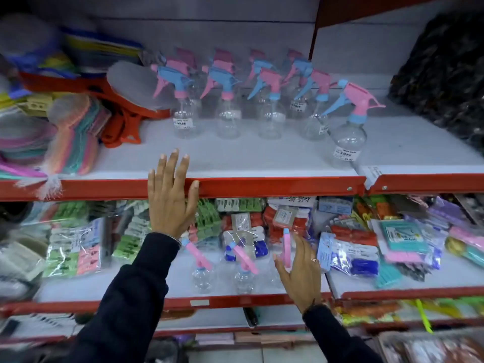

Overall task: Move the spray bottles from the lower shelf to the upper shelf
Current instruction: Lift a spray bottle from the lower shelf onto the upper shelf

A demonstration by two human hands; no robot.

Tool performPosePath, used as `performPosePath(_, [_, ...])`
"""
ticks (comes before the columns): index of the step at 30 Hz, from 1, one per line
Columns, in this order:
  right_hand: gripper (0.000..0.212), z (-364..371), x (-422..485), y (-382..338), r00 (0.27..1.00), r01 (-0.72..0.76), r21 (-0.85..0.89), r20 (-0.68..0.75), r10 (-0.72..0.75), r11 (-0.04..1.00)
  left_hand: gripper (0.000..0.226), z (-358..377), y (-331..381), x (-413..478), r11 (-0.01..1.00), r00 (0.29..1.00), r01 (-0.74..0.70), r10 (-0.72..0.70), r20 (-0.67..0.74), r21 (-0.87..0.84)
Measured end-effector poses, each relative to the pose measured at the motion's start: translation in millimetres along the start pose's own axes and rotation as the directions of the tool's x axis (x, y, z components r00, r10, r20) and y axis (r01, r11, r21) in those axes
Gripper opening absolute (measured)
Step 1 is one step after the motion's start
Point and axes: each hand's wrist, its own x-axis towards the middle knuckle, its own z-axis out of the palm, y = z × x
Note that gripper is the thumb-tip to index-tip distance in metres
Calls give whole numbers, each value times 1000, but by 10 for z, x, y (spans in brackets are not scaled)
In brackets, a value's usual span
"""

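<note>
1. Where the white boards meet their glossy red metal lips, two shelves hold the goods: the upper shelf (pixel 262 186) and the lower shelf (pixel 183 301).
2. On the upper shelf stand clear, round-bellied plastic spray bottles (pixel 227 100) with pink and blue trigger heads, in rows; one more bottle (pixel 347 137) stands apart at the right, nearer the lip, a white price sticker on its belly.
3. On the lower shelf stand three more clear bottles: a left one (pixel 200 273), a middle one (pixel 243 277), and a third bottle (pixel 286 247), partly hidden.
4. The left hand (pixel 170 203) is spread flat and empty, fingers over the upper shelf's lip, thumb on the red edge; it holds nothing.
5. The right hand (pixel 301 273) is open, fingers loosely curved just beside the third bottle's pink head; whether it touches cannot be told.
6. Crinkly clear packets of clothes pegs (pixel 78 247) crowd behind the lower bottles.
7. Both sleeves are dark cloth.
</note>
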Motion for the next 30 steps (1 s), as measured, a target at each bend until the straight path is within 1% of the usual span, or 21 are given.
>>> performPosePath(2, [75,79,17,63,988,-140,57,77,135,989,51,6,-16,21,999,1000,-8,8,4,47])
performPosePath(3, [74,124,21,96,976,-192,69,117,184,979,50,31,-38,18,997,1000,-17,17,3,70])
performPosePath(5, [63,207,63,153,949,-274,104,191,251,956,49,78,-55,10,996,1000,-24,24,5,90])
performPosePath(6, [52,240,84,168,944,-291,135,202,261,947,48,95,-63,13,995,1000,-30,30,5,91])
performPosePath(8, [30,270,128,191,950,-280,190,197,243,941,47,124,-96,22,993,999,-39,41,-14,109])
performPosePath(9, [24,268,135,205,949,-284,208,197,245,936,47,142,-111,19,992,998,-42,46,-29,120])
performPosePath(12, [19,139,110,200,960,-267,297,168,225,917,46,182,-133,14,989,997,-65,72,-43,130])
performPosePath(17, [19,-353,101,19,991,-125,362,81,102,924,45,236,-161,25,982,992,-74,89,-84,173])
performPosePath(19, [20,-608,122,-149,1000,-31,383,9,30,923,46,242,-170,23,980,992,-79,95,-78,184])
performPosePath(22, [26,-1014,216,-467,991,114,448,-112,-71,887,46,241,-175,17,980,994,-78,91,-66,183])
performPosePath(24, [25,-1285,360,-698,970,214,456,-207,-131,864,47,236,-165,17,981,995,-76,86,-52,176])
performPosePath(26, [22,-1524,558,-897,927,321,399,-318,-198,859,47,226,-159,22,982,996,-75,83,-39,175])
performPosePath(28, [24,-1723,786,-1083,883,379,350,-415,-221,857,47,211,-160,24,983,997,-69,74,-23,170])
performPosePath(30, [28,-1858,1025,-1261,852,403,330,-475,-219,853,47,202,-159,27,984,998,-66,69,-13,164])
